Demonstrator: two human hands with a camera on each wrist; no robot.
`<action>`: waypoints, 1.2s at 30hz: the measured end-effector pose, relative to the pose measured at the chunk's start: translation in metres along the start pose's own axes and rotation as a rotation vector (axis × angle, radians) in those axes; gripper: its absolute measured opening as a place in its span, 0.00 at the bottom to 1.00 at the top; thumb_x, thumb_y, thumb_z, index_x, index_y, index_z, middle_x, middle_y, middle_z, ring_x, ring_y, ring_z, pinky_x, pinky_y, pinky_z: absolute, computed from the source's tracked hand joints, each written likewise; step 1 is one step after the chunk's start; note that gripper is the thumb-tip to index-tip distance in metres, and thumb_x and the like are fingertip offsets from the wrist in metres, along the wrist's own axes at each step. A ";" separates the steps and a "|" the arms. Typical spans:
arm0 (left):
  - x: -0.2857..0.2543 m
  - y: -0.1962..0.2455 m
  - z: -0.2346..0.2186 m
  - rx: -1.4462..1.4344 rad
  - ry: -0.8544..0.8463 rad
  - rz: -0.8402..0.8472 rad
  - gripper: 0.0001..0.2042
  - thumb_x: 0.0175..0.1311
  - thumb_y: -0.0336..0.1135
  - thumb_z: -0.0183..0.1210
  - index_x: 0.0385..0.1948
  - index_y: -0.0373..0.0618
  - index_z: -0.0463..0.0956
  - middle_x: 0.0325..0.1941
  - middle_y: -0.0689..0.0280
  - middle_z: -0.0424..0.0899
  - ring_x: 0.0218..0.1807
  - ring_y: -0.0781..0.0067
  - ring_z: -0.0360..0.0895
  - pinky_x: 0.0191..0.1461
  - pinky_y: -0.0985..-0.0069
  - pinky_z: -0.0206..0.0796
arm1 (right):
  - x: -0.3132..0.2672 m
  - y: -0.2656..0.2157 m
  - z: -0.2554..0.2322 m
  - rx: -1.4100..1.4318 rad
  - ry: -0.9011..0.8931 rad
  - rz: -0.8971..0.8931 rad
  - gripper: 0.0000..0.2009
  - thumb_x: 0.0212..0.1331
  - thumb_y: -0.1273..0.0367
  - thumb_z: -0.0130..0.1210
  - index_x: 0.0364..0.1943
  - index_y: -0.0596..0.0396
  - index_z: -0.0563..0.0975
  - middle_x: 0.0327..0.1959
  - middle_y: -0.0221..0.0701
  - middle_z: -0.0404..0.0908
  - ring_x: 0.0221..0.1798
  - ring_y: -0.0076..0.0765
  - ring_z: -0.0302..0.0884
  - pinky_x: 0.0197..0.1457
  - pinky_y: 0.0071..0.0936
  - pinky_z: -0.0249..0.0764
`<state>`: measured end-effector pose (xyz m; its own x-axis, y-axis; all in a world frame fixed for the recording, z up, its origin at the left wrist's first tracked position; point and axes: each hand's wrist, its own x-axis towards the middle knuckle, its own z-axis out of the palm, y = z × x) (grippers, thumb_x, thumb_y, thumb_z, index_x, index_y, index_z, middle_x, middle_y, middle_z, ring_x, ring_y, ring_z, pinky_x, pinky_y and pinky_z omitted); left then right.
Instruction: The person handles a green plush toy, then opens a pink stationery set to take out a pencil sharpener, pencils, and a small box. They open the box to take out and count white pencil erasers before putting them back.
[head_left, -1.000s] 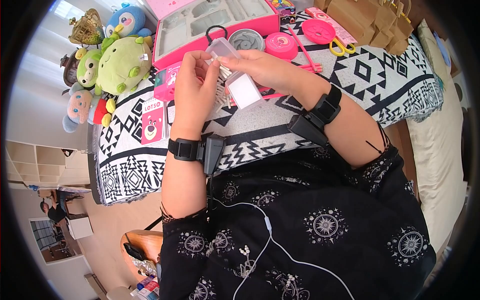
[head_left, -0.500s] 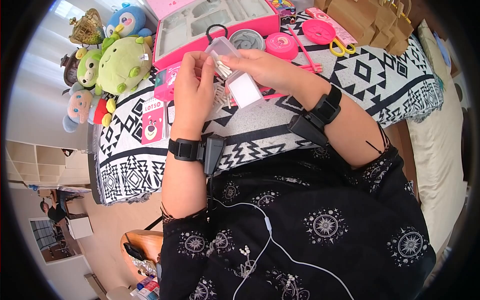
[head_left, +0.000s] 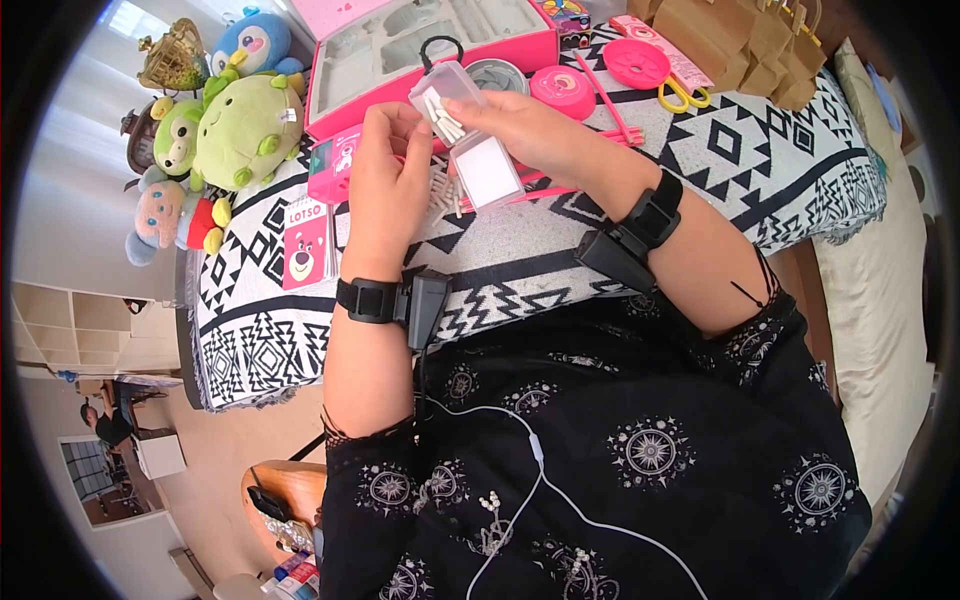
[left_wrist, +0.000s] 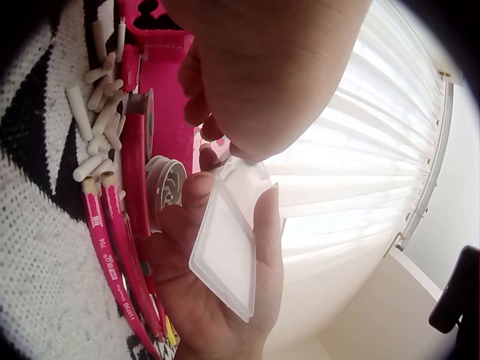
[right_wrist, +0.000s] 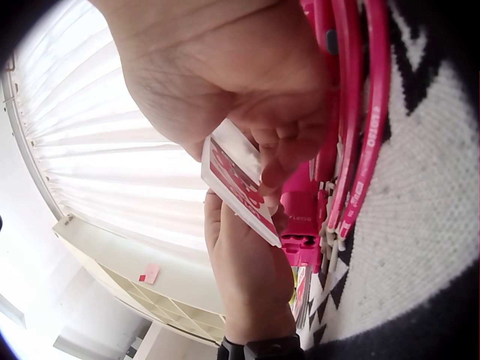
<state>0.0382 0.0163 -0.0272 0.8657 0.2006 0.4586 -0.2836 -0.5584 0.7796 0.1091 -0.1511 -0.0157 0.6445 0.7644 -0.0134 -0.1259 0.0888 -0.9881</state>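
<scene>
Near the top middle of the frame, a clear open box (head_left: 488,172) in the grip of the right hand (head_left: 515,125), with little white sticks (head_left: 445,118) inside. Left hand (head_left: 385,165) just beside it, fingers bent; cannot tell if holding anything. Below, a cloth (head_left: 520,245) with black and white zigzags. More sticks (head_left: 440,195) in a loose pile on it, next to the left hand. At the top, a big pink box (head_left: 525,50); upper right, brown paper bags (head_left: 715,50); upper left, soft toys (head_left: 248,140). In the room, white curtains (left_wrist: 337,150), a shelf (head_left: 60,325) with square holes at the left edge, and, lower left, a pale floor (head_left: 215,430) and somebody (head_left: 115,425) far off in dark clothes.
</scene>
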 end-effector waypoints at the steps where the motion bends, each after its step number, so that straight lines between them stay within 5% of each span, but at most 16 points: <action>1: -0.001 0.003 0.000 -0.007 0.003 -0.030 0.05 0.70 0.28 0.55 0.43 0.40 0.70 0.34 0.70 0.76 0.35 0.83 0.71 0.40 0.84 0.64 | 0.000 0.000 0.000 0.000 -0.001 0.000 0.23 0.70 0.52 0.49 0.56 0.57 0.72 0.39 0.35 0.83 0.39 0.25 0.84 0.38 0.24 0.81; 14: 0.001 -0.003 0.000 0.028 0.009 -0.011 0.06 0.68 0.29 0.53 0.42 0.39 0.70 0.30 0.64 0.78 0.32 0.74 0.75 0.38 0.76 0.68 | 0.000 0.000 0.001 0.004 0.026 -0.018 0.24 0.70 0.51 0.49 0.55 0.57 0.73 0.39 0.35 0.83 0.39 0.24 0.83 0.38 0.24 0.81; 19: -0.001 -0.004 -0.001 0.136 -0.158 -0.052 0.06 0.64 0.29 0.55 0.39 0.40 0.72 0.30 0.61 0.79 0.31 0.70 0.76 0.37 0.73 0.68 | 0.002 0.002 0.001 0.019 0.032 -0.038 0.23 0.70 0.52 0.48 0.54 0.58 0.73 0.37 0.34 0.83 0.37 0.23 0.83 0.37 0.23 0.81; 23: -0.001 0.000 -0.001 0.173 -0.205 -0.090 0.04 0.66 0.26 0.54 0.37 0.39 0.69 0.29 0.67 0.75 0.32 0.78 0.72 0.37 0.78 0.67 | 0.000 0.000 0.001 0.012 0.036 -0.032 0.22 0.71 0.53 0.47 0.54 0.58 0.74 0.37 0.33 0.83 0.36 0.22 0.83 0.36 0.22 0.81; 25: -0.001 -0.002 -0.001 0.164 -0.185 -0.081 0.07 0.62 0.31 0.57 0.37 0.39 0.73 0.29 0.60 0.79 0.31 0.67 0.76 0.36 0.71 0.68 | 0.001 -0.001 0.002 0.011 0.028 -0.038 0.22 0.72 0.53 0.47 0.54 0.58 0.74 0.36 0.33 0.83 0.35 0.22 0.83 0.36 0.21 0.81; 36: -0.004 -0.003 -0.002 0.317 -0.320 -0.089 0.10 0.56 0.32 0.62 0.32 0.36 0.75 0.32 0.56 0.78 0.32 0.59 0.77 0.38 0.67 0.68 | 0.002 0.003 0.000 0.019 0.026 -0.021 0.21 0.71 0.53 0.48 0.51 0.58 0.75 0.38 0.34 0.84 0.37 0.22 0.83 0.38 0.20 0.80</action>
<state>0.0347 0.0187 -0.0310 0.9790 0.0279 0.2021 -0.1054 -0.7787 0.6184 0.1100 -0.1495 -0.0182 0.6665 0.7455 0.0030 -0.1260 0.1166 -0.9852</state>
